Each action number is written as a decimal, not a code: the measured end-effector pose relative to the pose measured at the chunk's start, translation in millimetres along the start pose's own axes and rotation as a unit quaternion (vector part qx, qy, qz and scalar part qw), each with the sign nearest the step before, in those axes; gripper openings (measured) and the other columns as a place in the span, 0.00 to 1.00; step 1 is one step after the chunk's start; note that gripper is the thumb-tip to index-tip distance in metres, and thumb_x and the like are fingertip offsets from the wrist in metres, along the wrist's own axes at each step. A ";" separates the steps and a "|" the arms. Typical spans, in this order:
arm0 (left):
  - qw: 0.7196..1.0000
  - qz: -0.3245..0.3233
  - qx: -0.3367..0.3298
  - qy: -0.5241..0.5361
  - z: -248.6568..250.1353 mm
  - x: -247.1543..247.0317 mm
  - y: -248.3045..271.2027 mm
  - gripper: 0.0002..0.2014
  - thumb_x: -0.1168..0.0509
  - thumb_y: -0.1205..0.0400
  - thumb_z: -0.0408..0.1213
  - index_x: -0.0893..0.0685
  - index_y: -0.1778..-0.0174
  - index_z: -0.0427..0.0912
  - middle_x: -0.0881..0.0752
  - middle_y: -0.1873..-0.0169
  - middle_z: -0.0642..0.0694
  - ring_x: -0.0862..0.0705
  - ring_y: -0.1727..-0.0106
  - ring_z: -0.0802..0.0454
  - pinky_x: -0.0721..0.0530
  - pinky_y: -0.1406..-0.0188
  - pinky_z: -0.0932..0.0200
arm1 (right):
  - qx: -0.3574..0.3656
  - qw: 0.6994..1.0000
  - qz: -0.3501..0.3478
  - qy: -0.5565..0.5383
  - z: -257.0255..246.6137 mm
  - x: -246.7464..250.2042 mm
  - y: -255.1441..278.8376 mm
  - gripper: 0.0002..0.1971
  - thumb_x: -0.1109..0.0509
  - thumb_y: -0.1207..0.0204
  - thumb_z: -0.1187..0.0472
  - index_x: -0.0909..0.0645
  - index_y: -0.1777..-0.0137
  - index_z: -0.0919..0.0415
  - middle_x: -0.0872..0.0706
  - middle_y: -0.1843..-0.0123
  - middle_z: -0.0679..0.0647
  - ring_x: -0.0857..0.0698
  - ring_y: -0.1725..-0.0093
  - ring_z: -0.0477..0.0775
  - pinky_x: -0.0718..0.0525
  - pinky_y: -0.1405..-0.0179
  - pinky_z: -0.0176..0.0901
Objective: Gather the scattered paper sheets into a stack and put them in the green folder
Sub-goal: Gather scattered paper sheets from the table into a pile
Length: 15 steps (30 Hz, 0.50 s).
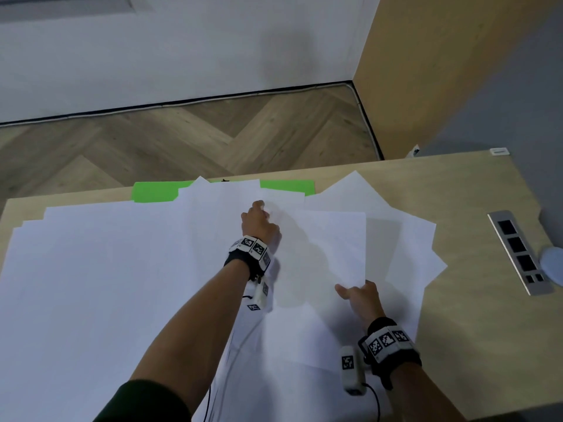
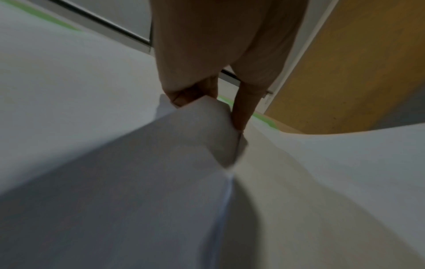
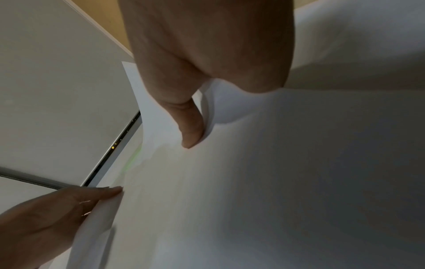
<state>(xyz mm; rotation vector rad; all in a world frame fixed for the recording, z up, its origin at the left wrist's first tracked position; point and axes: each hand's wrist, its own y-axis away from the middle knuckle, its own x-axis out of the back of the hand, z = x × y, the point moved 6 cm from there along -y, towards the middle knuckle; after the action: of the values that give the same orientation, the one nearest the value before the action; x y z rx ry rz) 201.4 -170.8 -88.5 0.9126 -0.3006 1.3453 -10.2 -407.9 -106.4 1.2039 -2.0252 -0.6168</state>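
Several white paper sheets [image 1: 122, 269] lie scattered and overlapping over most of the wooden table [image 1: 475, 330]. The green folder [image 1: 155, 191] lies at the far edge, mostly covered by sheets. My left hand [image 1: 262, 208] reaches to the far middle and pinches a raised fold of paper [image 2: 207, 116] between thumb and fingers [image 2: 241, 109]. My right hand [image 1: 353, 289] grips the near corner of a lifted sheet [image 1: 332, 242], with its thumb [image 3: 190, 127] on top. The left hand's fingers [image 3: 101, 194] pinch this sheet's far edge in the right wrist view.
A silver socket strip [image 1: 518, 251] is set into the table at the right, with a pale round object [image 1: 553, 263] beside it. The table's far edge drops to a wood floor [image 1: 182, 135]. A tan partition [image 1: 426, 71] stands at the back right.
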 end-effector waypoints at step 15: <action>0.988 -0.150 0.012 -0.023 -24.0 13.7 50.6 0.12 0.31 0.21 0.38 0.13 0.43 0.41 0.12 0.47 0.42 0.16 0.45 0.43 0.22 0.49 0.59 | -0.022 0.997 -0.015 -0.071 -11.8 0.4 20.9 0.08 0.24 0.24 0.73 0.21 0.53 0.66 0.13 0.49 0.59 0.16 0.46 0.62 0.21 0.38 0.52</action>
<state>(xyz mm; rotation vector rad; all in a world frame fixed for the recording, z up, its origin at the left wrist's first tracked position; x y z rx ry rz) 151.0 -146.4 -74.8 0.9687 -0.1741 1.0532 -13.0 -399.3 -84.1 1.1970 -2.1015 -0.7775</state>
